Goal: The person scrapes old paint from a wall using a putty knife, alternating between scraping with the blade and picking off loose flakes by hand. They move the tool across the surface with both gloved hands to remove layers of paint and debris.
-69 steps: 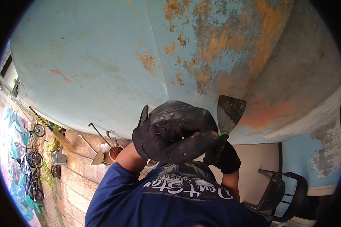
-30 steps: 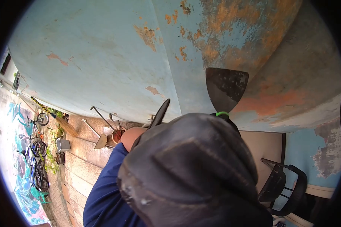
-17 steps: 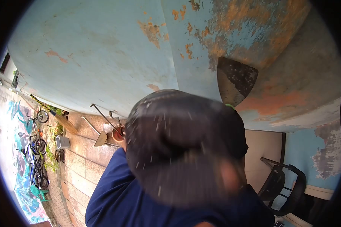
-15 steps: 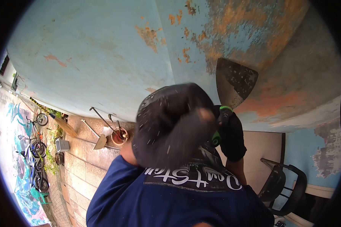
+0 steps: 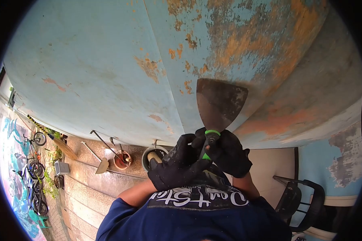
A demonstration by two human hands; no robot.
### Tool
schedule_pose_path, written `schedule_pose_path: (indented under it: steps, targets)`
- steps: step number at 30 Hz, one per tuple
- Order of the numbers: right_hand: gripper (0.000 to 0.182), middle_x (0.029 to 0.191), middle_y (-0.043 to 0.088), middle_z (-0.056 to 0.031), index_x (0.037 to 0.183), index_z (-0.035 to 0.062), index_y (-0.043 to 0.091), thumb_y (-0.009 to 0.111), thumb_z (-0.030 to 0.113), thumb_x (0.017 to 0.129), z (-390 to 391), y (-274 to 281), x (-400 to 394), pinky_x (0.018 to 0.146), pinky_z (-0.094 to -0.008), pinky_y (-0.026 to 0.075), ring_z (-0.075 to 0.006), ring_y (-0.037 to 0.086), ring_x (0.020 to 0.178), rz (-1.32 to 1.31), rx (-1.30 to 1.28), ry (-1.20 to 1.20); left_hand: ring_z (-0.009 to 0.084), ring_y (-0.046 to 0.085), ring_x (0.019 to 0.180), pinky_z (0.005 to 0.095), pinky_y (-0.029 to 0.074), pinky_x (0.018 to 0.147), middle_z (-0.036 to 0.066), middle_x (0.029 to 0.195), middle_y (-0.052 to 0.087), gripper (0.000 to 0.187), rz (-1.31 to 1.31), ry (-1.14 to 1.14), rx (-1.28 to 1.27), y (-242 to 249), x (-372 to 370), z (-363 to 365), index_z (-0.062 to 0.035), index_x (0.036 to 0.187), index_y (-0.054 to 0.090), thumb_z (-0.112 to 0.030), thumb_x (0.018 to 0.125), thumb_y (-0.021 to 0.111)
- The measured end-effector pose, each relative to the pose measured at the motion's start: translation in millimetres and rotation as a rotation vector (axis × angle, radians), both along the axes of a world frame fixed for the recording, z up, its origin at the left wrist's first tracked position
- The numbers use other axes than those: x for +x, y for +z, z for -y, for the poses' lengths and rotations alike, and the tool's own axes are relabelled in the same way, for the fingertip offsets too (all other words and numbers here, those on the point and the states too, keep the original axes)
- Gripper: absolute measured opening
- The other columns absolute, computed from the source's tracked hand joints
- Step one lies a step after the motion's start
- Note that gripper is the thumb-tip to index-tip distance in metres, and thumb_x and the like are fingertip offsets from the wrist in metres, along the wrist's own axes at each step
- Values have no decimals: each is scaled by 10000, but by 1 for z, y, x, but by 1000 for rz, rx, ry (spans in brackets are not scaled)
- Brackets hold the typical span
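A wide-bladed paint scraper [image 5: 221, 103] with a green and black handle points up toward the wall, its dark, worn blade overlapping the peeling paint in this view. My right hand [image 5: 231, 156], in a black glove, is wrapped round the handle just below the blade. From the other side my left hand [image 5: 176, 165], gloved too, has its curled fingers and thumb against the same handle. Light blue paint on the wall [image 5: 104, 68] has flaked off in orange, grey and red patches, heaviest above and to the right of the blade.
Down on the left, a reddish pot [image 5: 122, 164] holds long-handled tools beside a dustpan [image 5: 102, 165]. A dark bucket [image 5: 145, 160] is near my left hand. A broom [image 5: 66, 148] leans by the wall, with bicycles [image 5: 38, 170] farther off. At right is a black chair [image 5: 313, 201].
My left hand has dropped from close to the camera and joined my right on the scraper handle. The scraper has shifted left and slightly down in view.
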State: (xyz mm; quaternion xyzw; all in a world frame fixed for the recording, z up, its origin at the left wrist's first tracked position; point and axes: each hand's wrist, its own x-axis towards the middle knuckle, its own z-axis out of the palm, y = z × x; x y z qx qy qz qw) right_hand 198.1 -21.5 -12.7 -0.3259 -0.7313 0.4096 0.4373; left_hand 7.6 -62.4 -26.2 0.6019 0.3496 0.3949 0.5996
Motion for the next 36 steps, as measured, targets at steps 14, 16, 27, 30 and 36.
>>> schedule_pose_path:
  steps: [14, 16, 27, 30, 36]
  targets:
    - [426, 1221, 661, -165, 1273, -18, 566, 646, 246, 949, -45, 25, -13, 966, -378, 512, -224, 630, 1131, -486, -12, -295, 295, 677, 903, 372, 543, 757, 200, 1104, 635, 465, -265, 94, 490, -12, -20, 8, -14, 1287, 502, -175, 869, 627]
    - [426, 1211, 660, -175, 1265, -23, 564, 654, 245, 946, -46, 29, -20, 966, -393, 514, -244, 633, 1131, -536, 57, -311, 248, 662, 859, 359, 532, 743, 170, 1076, 632, 456, 81, 53, 87, -8, -15, 6, -19, 1293, 500, -169, 870, 584]
    - [502, 706, 440, -40, 946, 51, 561, 439, 534, 1006, -80, 46, -19, 899, -512, 411, -214, 445, 739, -1025, 381, 157, 172, 603, 777, 320, 502, 704, 127, 970, 655, 307, 71, 87, 75, 25, 0, 1, 53, 1257, 574, -123, 1009, 535]
    - [535, 618, 369, -14, 839, 68, 519, 417, 565, 1009, -77, 50, -25, 730, -423, 379, -199, 420, 659, -1097, 320, 153, 282, 656, 842, 384, 537, 790, 204, 1021, 674, 371, -109, 170, 70, 7, -1, 2, 94, 1260, 550, 10, 907, 630]
    - [653, 539, 303, -8, 626, 111, 353, 409, 655, 983, -85, 59, -25, 581, -378, 304, -176, 308, 518, -955, 325, 199, 399, 670, 909, 499, 539, 826, 271, 1068, 663, 503, -299, 282, 1023, -12, -9, -15, 113, 1245, 547, 66, 779, 731]
